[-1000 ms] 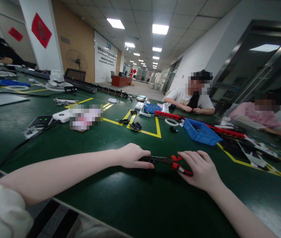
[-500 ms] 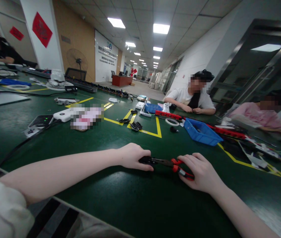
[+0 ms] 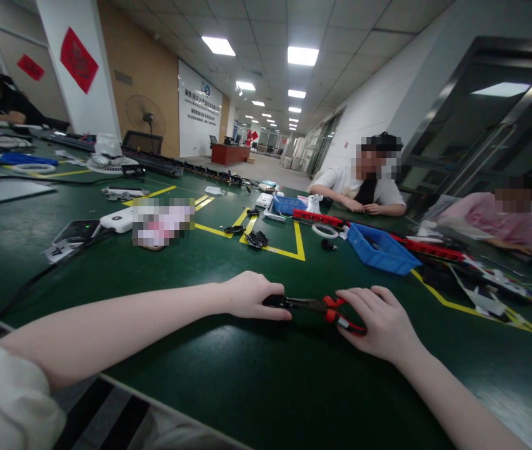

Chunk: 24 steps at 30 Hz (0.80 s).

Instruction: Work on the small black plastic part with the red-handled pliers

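Note:
Low over the green table, my left hand (image 3: 254,296) pinches a small black part (image 3: 275,301) between thumb and fingers; its exact kind cannot be made out. From the right, my right hand (image 3: 378,322) grips the red-and-black handles of long-nose pliers (image 3: 329,307). The jaws point left and reach the black part at my left fingertips. Whether they clamp it or only touch it, I cannot tell. Beyond my hands lies a small heap of black parts (image 3: 256,239), with another black piece (image 3: 234,229) to its left.
A blue bin (image 3: 382,250) stands right of centre, near a white tape ring (image 3: 324,231). A phone (image 3: 162,226), a white power strip (image 3: 118,220) and cables lie left on the green table (image 3: 190,262). Across it sits a co-worker in white (image 3: 359,187); another in pink (image 3: 476,215) is farther right.
Hardly anything differs. My right hand and the pliers' handles have shifted very slightly left; the black part stays at my left fingertips.

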### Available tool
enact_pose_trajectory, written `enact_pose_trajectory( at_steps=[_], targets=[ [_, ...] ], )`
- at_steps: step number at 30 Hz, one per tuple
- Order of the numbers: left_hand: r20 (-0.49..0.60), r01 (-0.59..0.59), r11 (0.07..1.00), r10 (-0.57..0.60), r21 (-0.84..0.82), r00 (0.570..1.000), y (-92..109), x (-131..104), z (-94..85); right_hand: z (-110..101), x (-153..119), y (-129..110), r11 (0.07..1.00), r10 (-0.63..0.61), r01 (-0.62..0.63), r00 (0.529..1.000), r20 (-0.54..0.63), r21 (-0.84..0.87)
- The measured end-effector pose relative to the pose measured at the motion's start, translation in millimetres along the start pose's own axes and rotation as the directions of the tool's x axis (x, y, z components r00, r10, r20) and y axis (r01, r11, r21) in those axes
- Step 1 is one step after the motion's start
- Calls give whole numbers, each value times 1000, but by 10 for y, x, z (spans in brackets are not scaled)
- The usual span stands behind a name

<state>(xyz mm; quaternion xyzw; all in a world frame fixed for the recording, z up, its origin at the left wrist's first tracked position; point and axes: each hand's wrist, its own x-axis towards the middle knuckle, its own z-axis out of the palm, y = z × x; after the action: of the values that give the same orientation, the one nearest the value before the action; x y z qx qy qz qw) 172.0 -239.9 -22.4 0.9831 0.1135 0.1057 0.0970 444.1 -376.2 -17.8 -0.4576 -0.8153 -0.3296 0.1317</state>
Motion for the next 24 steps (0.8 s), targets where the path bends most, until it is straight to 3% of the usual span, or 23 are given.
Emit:
enact_pose_trajectory(
  at_steps=[11, 24],
  targets=[
    [9, -53, 998, 52, 17, 999, 4, 2, -15, 0, 1, -22, 996, 51, -52, 998, -24, -67],
    [-2, -27, 999, 27, 36, 1000, 1, 9, 9, 4, 20, -17, 999, -50, 51, 998, 40, -6]
  ],
)
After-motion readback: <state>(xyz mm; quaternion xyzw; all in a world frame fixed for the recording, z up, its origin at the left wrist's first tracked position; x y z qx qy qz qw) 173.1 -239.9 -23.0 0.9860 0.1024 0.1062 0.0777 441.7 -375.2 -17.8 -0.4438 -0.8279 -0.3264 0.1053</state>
